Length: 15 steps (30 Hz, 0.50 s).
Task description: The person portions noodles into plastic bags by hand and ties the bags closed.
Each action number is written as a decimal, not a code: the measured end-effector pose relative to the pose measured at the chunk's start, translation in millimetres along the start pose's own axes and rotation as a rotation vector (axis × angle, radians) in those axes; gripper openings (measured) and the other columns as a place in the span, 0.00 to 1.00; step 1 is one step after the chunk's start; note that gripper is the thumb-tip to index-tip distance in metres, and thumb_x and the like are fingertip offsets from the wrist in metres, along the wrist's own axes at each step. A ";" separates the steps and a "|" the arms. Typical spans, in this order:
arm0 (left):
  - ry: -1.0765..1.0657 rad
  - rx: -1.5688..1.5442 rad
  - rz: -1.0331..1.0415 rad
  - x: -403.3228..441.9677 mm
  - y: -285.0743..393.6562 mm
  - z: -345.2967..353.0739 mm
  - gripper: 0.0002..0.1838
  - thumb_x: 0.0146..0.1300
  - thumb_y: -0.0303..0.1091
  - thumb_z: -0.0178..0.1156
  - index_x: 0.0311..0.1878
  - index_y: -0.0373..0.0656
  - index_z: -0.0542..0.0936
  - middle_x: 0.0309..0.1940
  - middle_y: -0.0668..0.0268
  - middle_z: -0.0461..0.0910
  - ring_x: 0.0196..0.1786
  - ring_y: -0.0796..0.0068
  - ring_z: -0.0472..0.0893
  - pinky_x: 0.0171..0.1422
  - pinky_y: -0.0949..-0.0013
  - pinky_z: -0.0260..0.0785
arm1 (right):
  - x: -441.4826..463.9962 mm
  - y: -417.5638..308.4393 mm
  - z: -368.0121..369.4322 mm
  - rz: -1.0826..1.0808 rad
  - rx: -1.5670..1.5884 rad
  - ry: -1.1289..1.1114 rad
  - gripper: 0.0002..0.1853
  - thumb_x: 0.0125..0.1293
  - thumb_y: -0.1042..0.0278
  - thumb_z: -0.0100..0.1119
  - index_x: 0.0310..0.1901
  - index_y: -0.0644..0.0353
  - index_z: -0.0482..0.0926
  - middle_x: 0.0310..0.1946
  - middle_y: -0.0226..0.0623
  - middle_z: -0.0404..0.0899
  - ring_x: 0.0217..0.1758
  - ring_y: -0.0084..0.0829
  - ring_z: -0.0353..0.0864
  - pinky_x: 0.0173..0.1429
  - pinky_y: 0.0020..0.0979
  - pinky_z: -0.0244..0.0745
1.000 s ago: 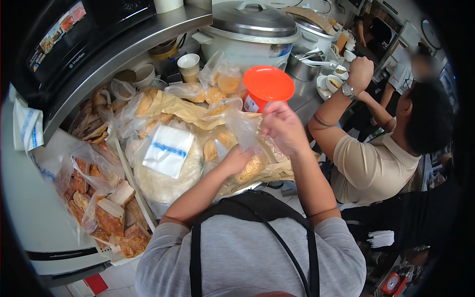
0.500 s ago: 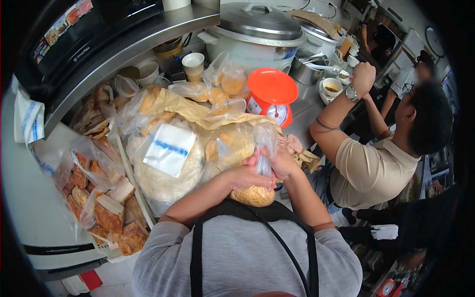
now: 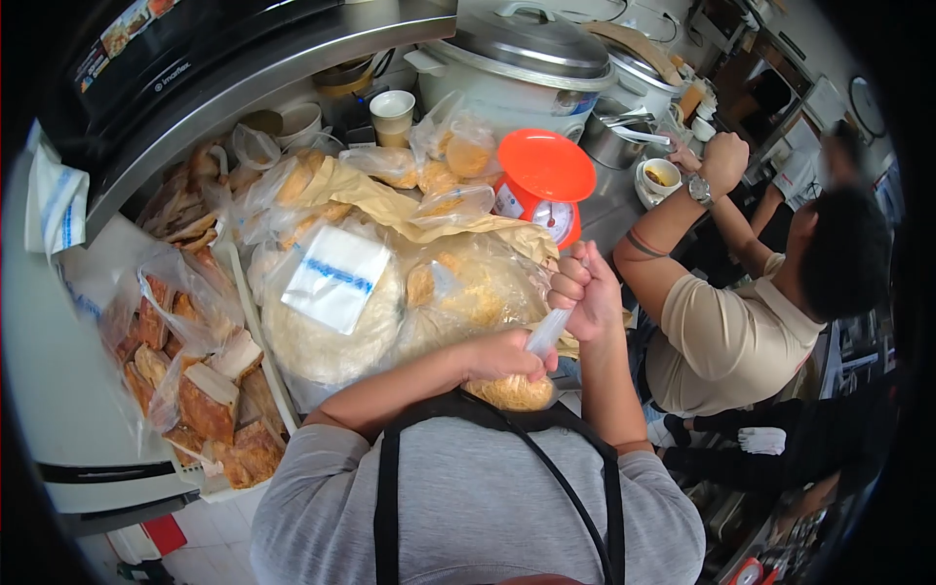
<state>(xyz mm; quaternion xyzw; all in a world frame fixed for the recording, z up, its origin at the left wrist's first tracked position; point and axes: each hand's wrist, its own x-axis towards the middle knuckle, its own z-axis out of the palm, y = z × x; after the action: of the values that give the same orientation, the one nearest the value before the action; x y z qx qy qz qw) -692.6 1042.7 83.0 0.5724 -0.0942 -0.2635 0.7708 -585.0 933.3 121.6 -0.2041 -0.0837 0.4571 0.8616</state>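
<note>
A clear plastic bag (image 3: pixel 512 392) with yellowish, crumbly food in its bottom hangs close against my apron. My left hand (image 3: pixel 507 355) is closed around the bag's neck, just above the filled part. Higher and to the right, my right hand (image 3: pixel 588 285) grips the upper end of the bag in a fist. Between the two hands the plastic is drawn tight and twisted, at a slant. Just beyond them lies a large bag of similar yellow food (image 3: pixel 478 292), and beside it a big bag of white contents (image 3: pixel 322 336) with a white-and-blue packet (image 3: pixel 336 278) on top.
An orange kitchen scale (image 3: pixel 548 171) stands behind my right hand. Brown paper (image 3: pixel 419 219) and several small filled bags lie at the back. Bagged browned meat pieces (image 3: pixel 210 390) fill a tray at left. Large cookers (image 3: pixel 526 68) stand behind. A co-worker (image 3: pixel 731 322) is close on my right.
My right hand has moved up and right, pulling the bag's top out. The bag's neck, loose and upright before, is now taut and twisted. My left hand has closed tighter round it.
</note>
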 end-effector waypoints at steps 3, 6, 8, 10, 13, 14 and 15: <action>0.046 0.064 -0.034 -1.7 -9.3 3.8 0.09 0.52 0.33 0.49 0.32 0.39 0.71 0.23 0.70 0.68 0.29 0.83 0.66 0.35 0.78 0.60 | -2.4 -10.4 6.0 -0.161 -0.172 0.008 0.10 0.64 0.58 0.38 0.31 0.53 0.64 0.14 0.21 0.52 0.14 0.16 0.50 0.18 0.18 0.49; 0.145 0.074 -0.029 0.6 -13.5 -3.5 0.11 0.55 0.37 0.49 0.34 0.37 0.72 0.26 0.70 0.69 0.31 0.82 0.67 0.36 0.78 0.60 | -11.9 -7.8 28.8 -0.805 -1.368 0.092 0.08 0.58 0.66 0.46 0.39 0.55 0.66 0.22 0.28 0.65 0.23 0.26 0.67 0.33 0.26 0.66; 0.231 0.129 0.002 1.7 -9.6 -7.2 0.12 0.56 0.36 0.49 0.35 0.37 0.72 0.28 0.68 0.71 0.32 0.79 0.68 0.37 0.76 0.62 | -24.3 0.0 56.7 -0.915 -2.224 -0.313 0.12 0.52 0.67 0.50 0.40 0.57 0.67 0.25 0.33 0.71 0.28 0.32 0.72 0.40 0.33 0.66; 0.312 0.246 0.040 1.3 -2.3 -8.6 0.11 0.55 0.34 0.49 0.37 0.36 0.73 0.30 0.64 0.74 0.33 0.75 0.70 0.38 0.73 0.64 | -30.1 4.0 49.1 -0.674 -2.691 -0.536 0.14 0.47 0.69 0.52 0.38 0.58 0.69 0.27 0.37 0.74 0.31 0.35 0.75 0.44 0.38 0.66; 0.188 0.550 0.014 -5.2 15.6 -30.2 0.11 0.58 0.34 0.49 0.38 0.35 0.72 0.31 0.65 0.73 0.36 0.78 0.70 0.39 0.74 0.63 | -26.9 -15.4 18.1 -0.039 -2.693 -0.394 0.05 0.48 0.70 0.52 0.28 0.60 0.74 0.25 0.42 0.76 0.31 0.35 0.75 0.41 0.39 0.66; 0.207 0.638 -0.009 -12.2 26.0 -33.7 0.11 0.58 0.34 0.49 0.38 0.35 0.72 0.31 0.65 0.73 0.36 0.79 0.70 0.39 0.74 0.63 | -29.8 -23.3 19.7 -0.051 -2.588 -0.372 0.05 0.49 0.70 0.51 0.27 0.60 0.73 0.24 0.41 0.75 0.30 0.35 0.75 0.39 0.36 0.66; 0.230 0.678 -0.028 -17.3 33.0 -38.3 0.11 0.58 0.34 0.50 0.38 0.36 0.72 0.29 0.66 0.73 0.34 0.80 0.70 0.41 0.75 0.63 | -34.3 -30.9 19.9 -0.058 -2.484 -0.355 0.05 0.50 0.70 0.51 0.27 0.61 0.73 0.23 0.41 0.75 0.30 0.34 0.75 0.37 0.33 0.67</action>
<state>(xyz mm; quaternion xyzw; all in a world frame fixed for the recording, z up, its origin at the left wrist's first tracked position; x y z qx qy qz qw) -680.2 1090.2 103.9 0.8228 -0.0811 -0.1618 0.5387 -587.8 895.1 154.2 -0.8107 -0.5763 0.0715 0.0745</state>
